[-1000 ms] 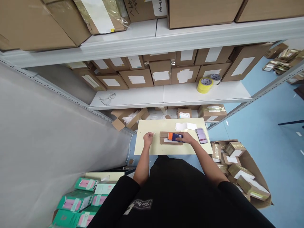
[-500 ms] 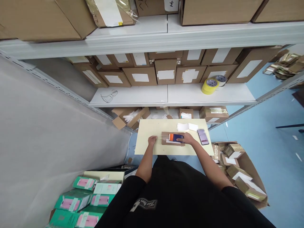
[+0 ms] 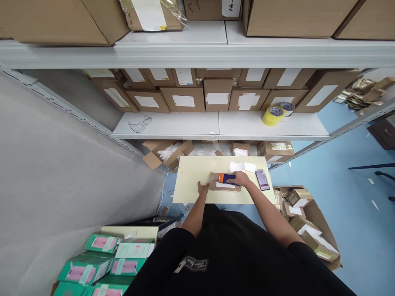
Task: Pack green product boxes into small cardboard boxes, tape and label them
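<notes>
A small brown cardboard box [image 3: 212,186] with a white label [image 3: 224,185] lies on the pale yellow tabletop [image 3: 191,170]. My right hand [image 3: 240,179] is closed around a dark blue and orange tape dispenser [image 3: 226,178], which sits on top of the box. At the box's left end is my left hand [image 3: 203,189], thumb and fingers apart, its fingertips at the edge of the cardboard. A short piece of clear tape shows faintly near that end. To the right of the box rests a phone [image 3: 262,180], and behind it some white paper slips [image 3: 242,166].
A metal shelf [image 3: 173,123] stands behind the table, stacked with labelled cartons, yellow tape rolls [image 3: 272,116] and glasses [image 3: 140,124]. On the floor at right, a large open carton [image 3: 324,226] holds several small boxes. Green boxes [image 3: 83,269] are piled at lower left, beside a grey wall [image 3: 77,164].
My left hand has opened from a pinch on the stretched tape and come down and right to the box's left end. The dispenser in my right hand stays over the box.
</notes>
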The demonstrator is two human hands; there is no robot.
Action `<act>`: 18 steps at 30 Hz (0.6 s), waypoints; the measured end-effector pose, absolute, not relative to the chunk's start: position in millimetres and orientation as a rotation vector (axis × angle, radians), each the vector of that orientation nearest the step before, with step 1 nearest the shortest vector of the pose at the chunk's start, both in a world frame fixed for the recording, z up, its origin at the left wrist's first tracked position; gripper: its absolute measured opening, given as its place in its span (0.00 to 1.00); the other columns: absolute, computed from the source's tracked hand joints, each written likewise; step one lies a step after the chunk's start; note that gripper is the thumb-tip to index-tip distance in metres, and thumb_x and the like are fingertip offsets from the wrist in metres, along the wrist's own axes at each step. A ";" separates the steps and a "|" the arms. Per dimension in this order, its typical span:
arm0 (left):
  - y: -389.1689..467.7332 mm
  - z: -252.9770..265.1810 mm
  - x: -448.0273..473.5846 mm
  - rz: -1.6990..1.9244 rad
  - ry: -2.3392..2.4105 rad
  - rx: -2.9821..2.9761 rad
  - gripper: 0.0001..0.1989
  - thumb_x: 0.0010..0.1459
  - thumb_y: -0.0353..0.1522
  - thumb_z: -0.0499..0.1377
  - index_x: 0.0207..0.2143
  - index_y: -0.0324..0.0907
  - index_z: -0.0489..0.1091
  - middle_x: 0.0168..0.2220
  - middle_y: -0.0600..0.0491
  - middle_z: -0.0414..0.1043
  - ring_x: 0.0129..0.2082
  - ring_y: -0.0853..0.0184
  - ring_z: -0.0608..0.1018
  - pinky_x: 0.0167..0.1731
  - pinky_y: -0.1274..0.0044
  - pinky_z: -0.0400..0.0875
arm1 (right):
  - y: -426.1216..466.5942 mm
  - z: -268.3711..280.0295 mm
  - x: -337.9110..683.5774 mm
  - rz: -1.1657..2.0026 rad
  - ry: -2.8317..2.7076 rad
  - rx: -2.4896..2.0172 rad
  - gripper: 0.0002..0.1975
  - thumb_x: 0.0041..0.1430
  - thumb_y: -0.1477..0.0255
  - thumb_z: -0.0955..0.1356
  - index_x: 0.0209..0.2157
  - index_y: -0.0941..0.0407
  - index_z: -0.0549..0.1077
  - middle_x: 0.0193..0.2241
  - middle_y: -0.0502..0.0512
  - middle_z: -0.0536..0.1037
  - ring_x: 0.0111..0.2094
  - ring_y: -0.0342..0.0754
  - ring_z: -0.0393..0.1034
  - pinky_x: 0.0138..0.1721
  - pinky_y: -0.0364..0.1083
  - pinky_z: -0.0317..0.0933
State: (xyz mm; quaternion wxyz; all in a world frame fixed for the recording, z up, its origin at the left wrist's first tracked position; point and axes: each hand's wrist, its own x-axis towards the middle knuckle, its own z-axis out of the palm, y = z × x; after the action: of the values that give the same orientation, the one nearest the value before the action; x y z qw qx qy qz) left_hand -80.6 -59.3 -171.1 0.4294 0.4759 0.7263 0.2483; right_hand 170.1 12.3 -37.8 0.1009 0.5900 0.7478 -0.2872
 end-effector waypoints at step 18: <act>-8.1 -127.2 -94.9 0.023 1.421 1.804 0.66 0.34 0.38 0.78 0.73 0.49 0.50 0.76 0.44 0.43 0.69 0.44 0.64 0.61 0.67 0.67 | 22.5 -40.1 156.3 -0.875 2.146 1.686 0.31 0.59 0.45 0.70 0.46 0.58 0.81 0.47 0.69 0.82 0.45 0.61 0.78 0.38 0.49 0.68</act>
State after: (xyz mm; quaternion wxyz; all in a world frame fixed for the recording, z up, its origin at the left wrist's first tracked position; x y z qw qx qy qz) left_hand -94.9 -8.1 -127.2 0.4101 0.7164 0.5644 0.0092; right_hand 156.3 22.5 -40.1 0.1373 0.5827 0.7417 -0.3023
